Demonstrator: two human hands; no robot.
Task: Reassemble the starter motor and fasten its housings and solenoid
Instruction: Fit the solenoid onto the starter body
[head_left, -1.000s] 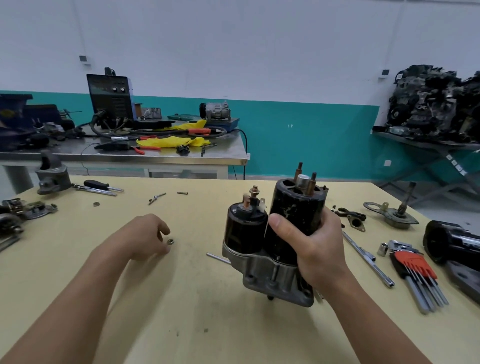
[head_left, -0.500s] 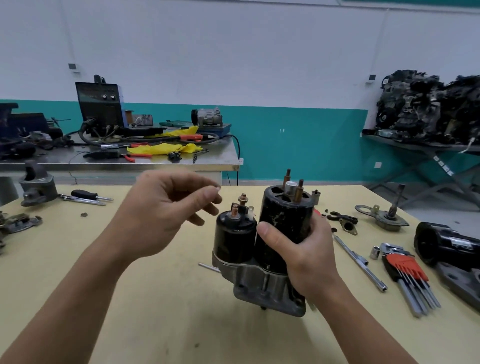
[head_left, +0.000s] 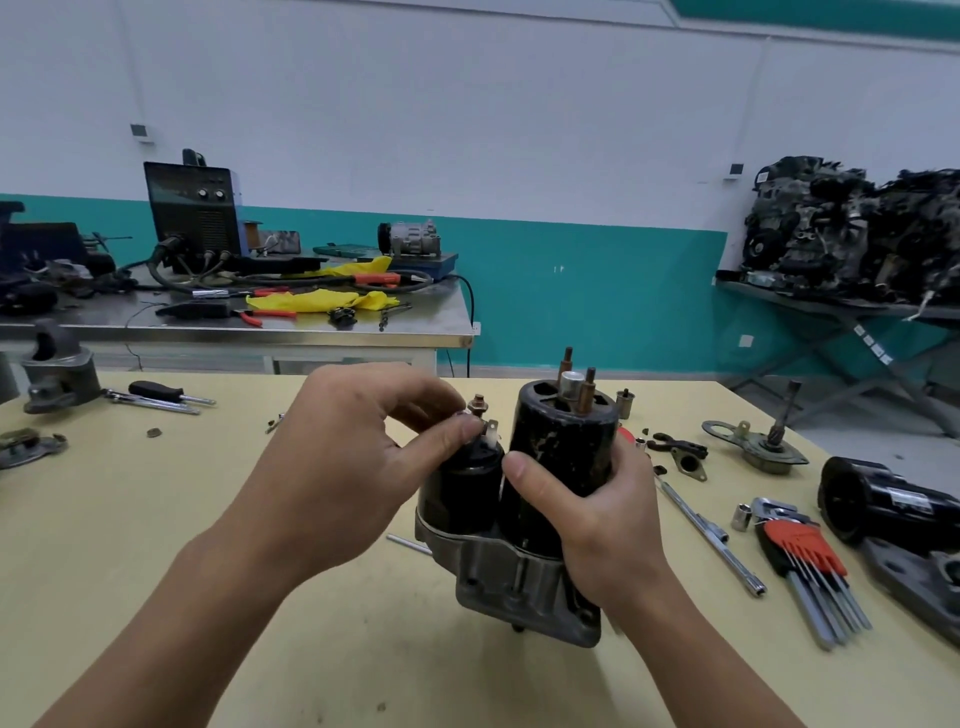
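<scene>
Well, my right fingers (head_left: 524, 470) are wrapped tight round the starter (head_left: 519, 577), holding it upright over the middle of the bench (head_left: 156, 519). My left fingers (head_left: 457, 432) pinch a small nut (head_left: 463, 414) at the solenoid (head_left: 467, 488) stud (head_left: 478, 404). The risk, I think, is the nut going on crooked and cross-threading, since I'm starting it by feel with the body only hand-held. Or it slips free and rolls off among the loose bits. I see no parts tray. The only holder (head_left: 800, 545) is the red one near the right edge, with hex keys (head_left: 831, 597) fanned in it.
</scene>
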